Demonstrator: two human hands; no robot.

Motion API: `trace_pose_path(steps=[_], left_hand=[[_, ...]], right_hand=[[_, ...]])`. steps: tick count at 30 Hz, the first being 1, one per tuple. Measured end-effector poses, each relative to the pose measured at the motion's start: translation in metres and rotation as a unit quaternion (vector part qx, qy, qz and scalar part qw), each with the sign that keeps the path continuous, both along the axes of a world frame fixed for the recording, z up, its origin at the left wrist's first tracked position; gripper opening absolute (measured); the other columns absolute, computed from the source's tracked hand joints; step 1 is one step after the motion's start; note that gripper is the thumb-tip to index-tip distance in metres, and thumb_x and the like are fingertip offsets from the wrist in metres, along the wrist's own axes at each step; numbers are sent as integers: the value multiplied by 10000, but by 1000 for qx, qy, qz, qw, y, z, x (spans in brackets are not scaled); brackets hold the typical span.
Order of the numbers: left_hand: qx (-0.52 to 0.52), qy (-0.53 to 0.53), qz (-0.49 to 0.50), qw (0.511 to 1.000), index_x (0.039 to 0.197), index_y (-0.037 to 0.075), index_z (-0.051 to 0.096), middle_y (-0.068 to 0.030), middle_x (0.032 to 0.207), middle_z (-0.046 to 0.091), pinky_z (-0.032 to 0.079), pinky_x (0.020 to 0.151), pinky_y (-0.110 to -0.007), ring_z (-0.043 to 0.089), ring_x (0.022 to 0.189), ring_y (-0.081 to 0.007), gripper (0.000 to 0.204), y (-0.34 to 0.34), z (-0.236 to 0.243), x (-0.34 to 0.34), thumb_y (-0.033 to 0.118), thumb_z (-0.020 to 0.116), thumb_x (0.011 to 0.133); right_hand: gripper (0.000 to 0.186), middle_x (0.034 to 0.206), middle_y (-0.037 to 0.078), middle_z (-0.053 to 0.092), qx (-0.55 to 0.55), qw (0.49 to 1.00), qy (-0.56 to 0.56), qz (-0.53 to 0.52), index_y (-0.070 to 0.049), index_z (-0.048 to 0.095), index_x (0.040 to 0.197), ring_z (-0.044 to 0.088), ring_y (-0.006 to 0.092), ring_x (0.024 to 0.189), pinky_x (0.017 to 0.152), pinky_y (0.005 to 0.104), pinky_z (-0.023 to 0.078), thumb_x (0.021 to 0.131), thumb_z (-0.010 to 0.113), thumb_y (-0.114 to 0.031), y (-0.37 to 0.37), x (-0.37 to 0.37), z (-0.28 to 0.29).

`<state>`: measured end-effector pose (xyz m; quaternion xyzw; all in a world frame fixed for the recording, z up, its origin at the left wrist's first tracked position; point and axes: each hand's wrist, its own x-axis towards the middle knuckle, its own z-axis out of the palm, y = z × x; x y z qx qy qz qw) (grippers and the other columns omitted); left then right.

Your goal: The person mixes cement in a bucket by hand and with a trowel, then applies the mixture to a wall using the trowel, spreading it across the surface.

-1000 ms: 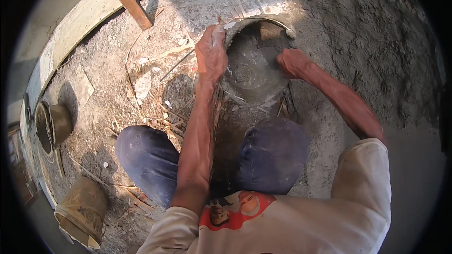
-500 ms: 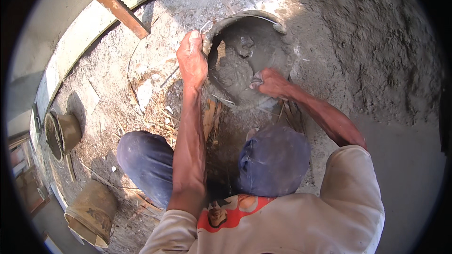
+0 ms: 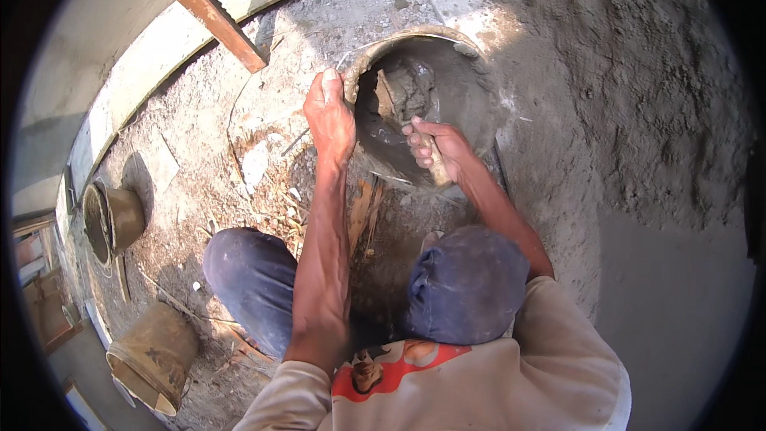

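In front of me a round bucket (image 3: 369, 57) smeared with grey mortar leans with its mouth toward me. My left hand (image 3: 329, 118) is closed on the bucket's left rim, thumb uppermost. Inside the mouth, my right hand (image 3: 440, 148) wraps round the pale handle of a trowel (image 3: 438, 166). Its blade reaches toward the far left of the bucket and bears a lump of wet mortar (image 3: 412, 94). Part of the blade is hidden under the mortar. A thin wire handle runs along the bucket's rim.
Two dirty buckets (image 3: 121, 219) (image 3: 163, 351) lie tipped at the left. A wooden beam (image 3: 209, 12) juts in at the upper left, near a pale curved ledge (image 3: 152, 56). Rough mortar (image 3: 630, 88) covers the right side, smooth farther down. Wood scraps (image 3: 363, 211) litter the ground before my knees.
My right hand has turned and moved slightly left, so the trowel's handle now shows and its blade carries mortar. My right elbow has drawn in. My left hand keeps its hold on the rim.
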<state>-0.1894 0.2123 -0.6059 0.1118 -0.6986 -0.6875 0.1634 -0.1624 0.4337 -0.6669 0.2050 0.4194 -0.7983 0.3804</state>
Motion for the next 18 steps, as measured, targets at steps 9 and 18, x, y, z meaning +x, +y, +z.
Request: trace_pose_path(steps=[9,18], left_hand=[[0,-15,-14,1000,1075,-31,659,-27,840,585,442,739,-317,488,787,-134,399,-4,-3,3,344,528,1112],[-58,-11,-58,997,1037,-24,644,-93,817,593,459,767,-362,505,802,-179,448,20,12,-7,392,492,1104]], right_hand=[[324,859,90,674,562,702,408,157,29,641,1120,671,245,644,526,391,545,1036,631,-283,59,30,42],[213,813,220,736,665,368,533,371,30,692,1049,755,402,738,626,489,608,911,577,-85,58,12,13]])
